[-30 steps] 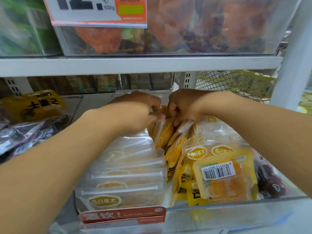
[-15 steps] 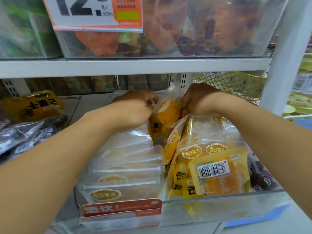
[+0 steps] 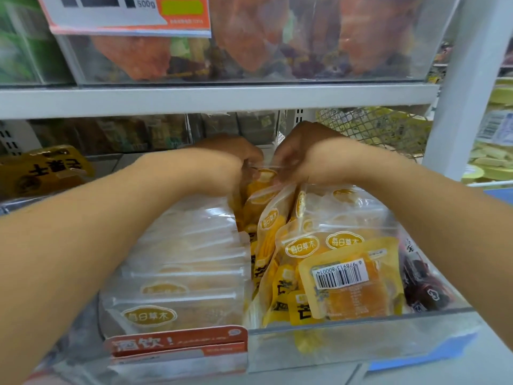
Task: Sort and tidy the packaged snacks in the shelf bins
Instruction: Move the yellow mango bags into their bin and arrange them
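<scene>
A grey metal shelf board [image 3: 216, 100] is seen running across the view. To its right, a pale upright post [image 3: 458, 87] is fixed. Behind and below the board, a wire mesh panel [image 3: 374, 129] and a slotted rail [image 3: 299, 115] are seen. Even, soft lighting is cast throughout.

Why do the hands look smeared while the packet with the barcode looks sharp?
Head view: both the left hand and right hand are motion-blurred at the back of the bin, gripping a yellow packet; the barcode packet lies sharp near the front; shelf edge bows from the wide lens.
</scene>
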The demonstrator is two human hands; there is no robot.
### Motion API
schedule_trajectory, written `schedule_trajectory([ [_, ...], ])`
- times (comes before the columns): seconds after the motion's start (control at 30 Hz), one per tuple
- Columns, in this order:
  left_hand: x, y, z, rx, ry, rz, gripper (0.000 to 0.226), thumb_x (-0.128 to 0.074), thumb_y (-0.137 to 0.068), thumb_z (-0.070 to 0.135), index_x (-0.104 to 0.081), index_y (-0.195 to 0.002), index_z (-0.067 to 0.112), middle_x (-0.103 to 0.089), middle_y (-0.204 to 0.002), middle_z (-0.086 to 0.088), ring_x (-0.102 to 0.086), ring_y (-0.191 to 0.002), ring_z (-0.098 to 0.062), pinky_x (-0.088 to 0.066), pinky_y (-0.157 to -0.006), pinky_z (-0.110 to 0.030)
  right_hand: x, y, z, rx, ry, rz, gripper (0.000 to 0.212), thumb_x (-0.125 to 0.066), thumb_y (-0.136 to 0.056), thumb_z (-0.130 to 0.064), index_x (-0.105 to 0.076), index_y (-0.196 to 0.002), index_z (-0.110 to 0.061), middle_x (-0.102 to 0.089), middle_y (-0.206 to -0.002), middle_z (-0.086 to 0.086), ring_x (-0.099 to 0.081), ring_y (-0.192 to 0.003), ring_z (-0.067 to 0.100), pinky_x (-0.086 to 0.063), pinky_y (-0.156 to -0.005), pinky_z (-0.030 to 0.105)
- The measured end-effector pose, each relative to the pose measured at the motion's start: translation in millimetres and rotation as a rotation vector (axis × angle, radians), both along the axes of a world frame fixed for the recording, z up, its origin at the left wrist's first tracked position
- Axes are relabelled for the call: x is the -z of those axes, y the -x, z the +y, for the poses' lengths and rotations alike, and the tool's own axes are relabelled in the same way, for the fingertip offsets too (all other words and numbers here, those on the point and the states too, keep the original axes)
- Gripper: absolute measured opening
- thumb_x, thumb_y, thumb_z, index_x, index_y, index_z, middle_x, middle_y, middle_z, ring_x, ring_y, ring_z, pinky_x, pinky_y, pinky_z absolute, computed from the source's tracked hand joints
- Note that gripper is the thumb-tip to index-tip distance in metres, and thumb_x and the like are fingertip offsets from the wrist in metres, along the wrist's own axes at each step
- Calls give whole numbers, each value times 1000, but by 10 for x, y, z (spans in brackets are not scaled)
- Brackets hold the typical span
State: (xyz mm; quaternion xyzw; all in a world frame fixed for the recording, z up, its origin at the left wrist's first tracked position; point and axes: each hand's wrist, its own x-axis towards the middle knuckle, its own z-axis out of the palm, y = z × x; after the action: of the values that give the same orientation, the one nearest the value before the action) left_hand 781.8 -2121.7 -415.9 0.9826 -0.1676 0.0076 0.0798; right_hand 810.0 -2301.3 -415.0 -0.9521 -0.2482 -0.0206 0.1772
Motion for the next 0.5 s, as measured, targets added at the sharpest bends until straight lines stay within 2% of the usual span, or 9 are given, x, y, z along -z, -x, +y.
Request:
schedule_trajectory([
  [0.1,-38,87,-134,-87,78,76,36,-46,-102,46,-61,-123,20,-63,-127,-7,-59,-112,-28,-46,-92,-33,66,-94,45,145,151,-145,24,-77,-81,-20,-64,-63,-28,-56,-72,-6,-60,-70,20,-49,-70,27],
  [0.17,-60,179,-169,-124,77,188,74,-35,-96,68,-35,-154,22,-44,-154,-3,-45,-137,-25,-35,-107,-32,105,-99,60,240,219,-221,4,-68,-84,-18,-69,-81,-21,-51,-72,0,-56,-69,26,-46,-67,31],
  [0.2,-52,253,-166,-113,44,215,87,-33,-90,76,-20,-159,24,-33,-161,1,-37,-143,-22,-29,-111,-31,123,-94,68,270,243,-249,9,-64,-85,-16,-70,-91,-20,-51,-75,1,-55,-71,28,-45,-68,32],
  [0.23,-29,311,-136,-83,8,208,90,-35,-88,77,-17,-159,25,-31,-162,4,-36,-143,-18,-29,-113,-30,142,-84,78,284,244,-266,14,-62,-85,-14,-71,-94,-21,-54,-79,3,-55,-74,29,-44,-69,32],
  [0.27,-20,366,-112,-50,-24,191,81,-39,-91,72,-29,-156,25,-39,-157,6,-43,-137,-16,-34,-110,-29,155,-96,71,275,234,-251,15,-63,-85,-14,-72,-90,-25,-58,-82,3,-57,-77,30,-44,-69,31],
  [0.33,11,402,-70,-14,-40,141,48,-48,-97,55,-60,-129,21,-62,-129,2,-59,-113,-18,-47,-96,-33,140,-104,45,199,174,-181,28,-69,-83,-13,-68,-66,-36,-59,-79,-5,-60,-78,27,-43,-65,27],
  [0.37,28,395,-54,-7,-45,105,39,-53,-97,48,-65,-118,18,-66,-117,-2,-62,-104,-22,-51,-90,-38,124,-112,30,158,108,-146,35,-73,-81,-12,-65,-59,-39,-59,-79,-8,-60,-79,25,-44,-64,26],
  [0.43,55,367,-12,-6,-63,34,29,-59,-95,43,-67,-107,18,-67,-107,-4,-62,-95,-24,-52,-86,-40,73,-77,12,85,-11,-120,27,-82,-78,-16,-71,-82,-40,-61,-96,-8,-61,-80,15,-46,-72,25],
  [0.5,70,361,10,-8,-48,-3,27,-64,-92,46,-68,-107,24,-67,-107,0,-61,-94,-21,-53,-85,-38,29,-11,-27,37,-49,-188,36,-84,-78,-21,-67,-104,-38,-57,-106,-9,-54,-78,8,-40,-74,22],
])
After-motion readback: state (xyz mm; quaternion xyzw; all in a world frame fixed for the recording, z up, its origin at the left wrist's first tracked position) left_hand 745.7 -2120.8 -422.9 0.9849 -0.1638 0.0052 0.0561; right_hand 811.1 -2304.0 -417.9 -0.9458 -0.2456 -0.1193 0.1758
